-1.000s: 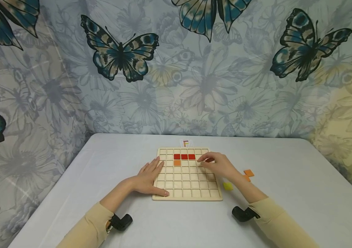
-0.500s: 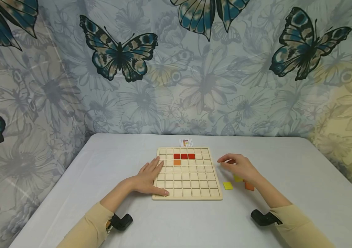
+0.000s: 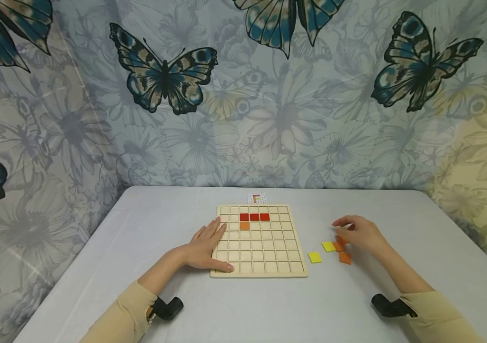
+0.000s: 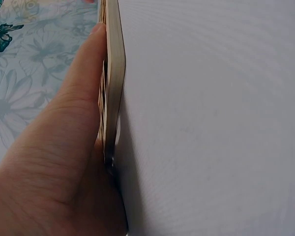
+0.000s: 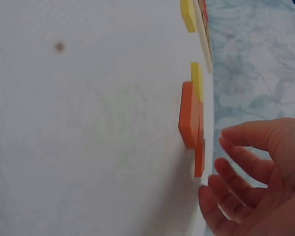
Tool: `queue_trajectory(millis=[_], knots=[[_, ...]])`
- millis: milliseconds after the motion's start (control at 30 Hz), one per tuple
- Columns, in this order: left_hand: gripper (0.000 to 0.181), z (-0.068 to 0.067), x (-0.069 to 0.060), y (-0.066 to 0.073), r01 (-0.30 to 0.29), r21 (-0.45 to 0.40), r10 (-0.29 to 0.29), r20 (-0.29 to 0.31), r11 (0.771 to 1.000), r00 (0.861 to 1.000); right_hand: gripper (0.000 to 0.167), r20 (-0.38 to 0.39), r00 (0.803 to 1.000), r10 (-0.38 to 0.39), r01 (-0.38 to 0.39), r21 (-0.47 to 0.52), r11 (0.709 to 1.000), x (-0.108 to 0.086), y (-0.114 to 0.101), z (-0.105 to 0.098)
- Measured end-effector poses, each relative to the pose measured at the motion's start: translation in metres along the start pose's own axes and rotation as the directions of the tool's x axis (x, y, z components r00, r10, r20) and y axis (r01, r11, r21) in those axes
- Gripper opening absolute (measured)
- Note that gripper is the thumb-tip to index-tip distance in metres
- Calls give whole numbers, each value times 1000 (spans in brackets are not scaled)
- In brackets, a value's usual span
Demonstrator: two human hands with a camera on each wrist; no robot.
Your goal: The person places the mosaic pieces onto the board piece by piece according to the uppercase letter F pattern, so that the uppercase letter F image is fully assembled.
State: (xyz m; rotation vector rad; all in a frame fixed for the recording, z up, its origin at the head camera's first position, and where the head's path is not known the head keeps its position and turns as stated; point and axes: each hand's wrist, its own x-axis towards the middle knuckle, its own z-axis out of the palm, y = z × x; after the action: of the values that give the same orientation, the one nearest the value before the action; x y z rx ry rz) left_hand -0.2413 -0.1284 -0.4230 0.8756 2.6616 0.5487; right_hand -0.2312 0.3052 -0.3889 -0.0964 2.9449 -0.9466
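Observation:
In the head view a pale wooden grid board [image 3: 269, 245] lies on the table. A row of red square tiles [image 3: 254, 217] sits in its upper cells, with one orange tile [image 3: 244, 226] below the leftmost. My left hand [image 3: 202, 245] rests spread on the board's left edge, its thumb over the near corner. Right of the board, my right hand [image 3: 363, 233] hovers by several loose orange tiles [image 3: 345, 258], partly covering one. The right wrist view shows its fingers loosely curved, with nothing held, above an orange tile [image 5: 189, 115]. Two yellow tiles [image 3: 328, 247] lie near the orange ones.
A small printed card [image 3: 256, 198] with a coloured grid pattern lies just behind the board. The white-covered table [image 3: 174, 200] meets a butterfly-patterned cloth [image 3: 286, 119] at the back. Each wrist carries a black camera [image 3: 169, 308].
My right hand has moved from the board's right side out to the right, over the loose tiles, uncovering the yellow and some orange ones. The left hand stays put on the board.

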Motion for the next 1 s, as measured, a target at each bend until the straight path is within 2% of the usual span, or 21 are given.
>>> queue_trajectory(millis=[200, 400, 733, 1000], knots=[[119, 1, 0, -2, -6, -4, 6, -5, 1000, 1000, 33, 36, 999, -14, 15, -26, 1000, -2, 4, -3], [121, 4, 2, -6, 4, 3, -4, 1, 1000, 1000, 31, 31, 999, -16, 17, -28, 999, 3, 3, 2], [121, 4, 4, -7, 8, 15, -8, 5, 1000, 1000, 27, 6, 993, -120, 120, -14, 993, 12, -2, 15], [119, 1, 1, -2, 0, -2, 0, 4, 1000, 1000, 32, -2, 997, -82, 82, -48, 995, 12, -4, 13]])
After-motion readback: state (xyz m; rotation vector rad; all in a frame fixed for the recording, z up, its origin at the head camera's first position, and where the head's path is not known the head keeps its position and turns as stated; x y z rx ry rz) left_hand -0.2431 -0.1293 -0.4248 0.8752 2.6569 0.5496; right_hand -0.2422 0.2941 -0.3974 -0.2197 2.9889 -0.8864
